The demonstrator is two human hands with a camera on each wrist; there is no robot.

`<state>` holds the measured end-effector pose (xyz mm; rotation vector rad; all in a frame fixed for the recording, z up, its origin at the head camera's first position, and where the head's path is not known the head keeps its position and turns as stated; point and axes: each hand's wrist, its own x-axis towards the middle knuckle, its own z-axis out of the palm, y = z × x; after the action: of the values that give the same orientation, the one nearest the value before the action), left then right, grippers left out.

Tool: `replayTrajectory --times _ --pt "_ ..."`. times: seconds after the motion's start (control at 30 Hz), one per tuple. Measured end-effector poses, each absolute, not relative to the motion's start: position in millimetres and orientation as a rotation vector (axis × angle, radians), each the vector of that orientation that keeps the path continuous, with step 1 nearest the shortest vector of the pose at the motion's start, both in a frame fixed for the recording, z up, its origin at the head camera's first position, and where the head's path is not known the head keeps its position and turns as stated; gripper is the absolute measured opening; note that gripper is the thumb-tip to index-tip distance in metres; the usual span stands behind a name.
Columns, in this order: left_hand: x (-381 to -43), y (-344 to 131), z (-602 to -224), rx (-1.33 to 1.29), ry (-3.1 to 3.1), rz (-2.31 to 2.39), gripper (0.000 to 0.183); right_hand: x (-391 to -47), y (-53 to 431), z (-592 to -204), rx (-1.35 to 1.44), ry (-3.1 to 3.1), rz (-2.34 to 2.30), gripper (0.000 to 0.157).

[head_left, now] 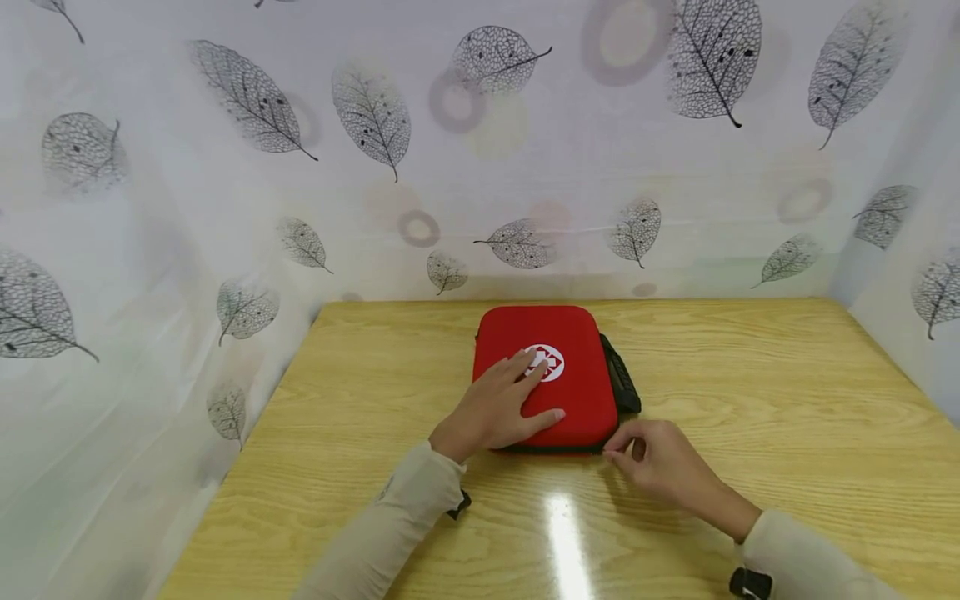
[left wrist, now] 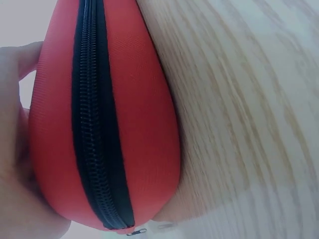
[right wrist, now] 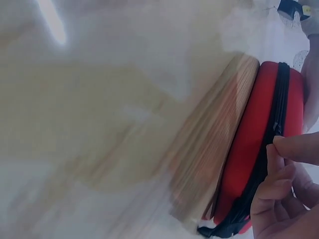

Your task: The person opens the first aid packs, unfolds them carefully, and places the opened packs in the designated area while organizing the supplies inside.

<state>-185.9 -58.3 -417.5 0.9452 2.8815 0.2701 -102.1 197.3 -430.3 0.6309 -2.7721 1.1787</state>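
Observation:
A red first-aid case with a white emblem lies flat on the table. My left hand rests on its lid with the fingers spread, partly covering the emblem. At the case's near right corner, my right hand pinches the zipper pull between thumb and forefinger; the fingertips hide most of the pull. The slider shows just beyond those fingertips in the right wrist view. In the left wrist view, the black zipper runs along the case's side with its teeth meshed. A black carry handle sticks out from the right side.
The wooden table extends to both sides of the case and toward me. Behind it and at the sides hangs a pale curtain printed with leaves. A bright light reflection falls on the near tabletop.

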Motion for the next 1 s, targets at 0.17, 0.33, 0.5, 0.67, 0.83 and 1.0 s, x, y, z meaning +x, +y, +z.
replayTrajectory --times 0.17,0.33,0.5,0.67,0.83,1.0 --pt "-182.4 -60.2 -415.4 0.945 2.892 0.283 0.08 -105.9 200.6 -430.3 0.638 -2.746 1.1 0.019" --pt "-179.8 -64.1 -412.6 0.944 2.906 0.272 0.079 -112.9 205.7 -432.1 0.618 -2.719 0.983 0.017" --pt "-178.4 -68.1 -408.8 0.929 2.928 0.192 0.081 -121.8 213.7 -431.5 0.581 -2.732 0.916 0.011" --pt "-180.7 -71.2 -408.7 0.937 2.951 0.12 0.084 -135.2 220.1 -428.7 0.566 -2.742 0.878 0.009" --pt "-182.9 -75.3 -408.0 0.977 2.994 0.131 0.079 -150.2 224.6 -425.2 0.578 -2.757 0.841 0.005" --pt "-182.9 -78.9 -406.9 0.982 2.991 0.197 0.07 -165.7 229.4 -423.1 0.587 -2.769 0.811 0.007"
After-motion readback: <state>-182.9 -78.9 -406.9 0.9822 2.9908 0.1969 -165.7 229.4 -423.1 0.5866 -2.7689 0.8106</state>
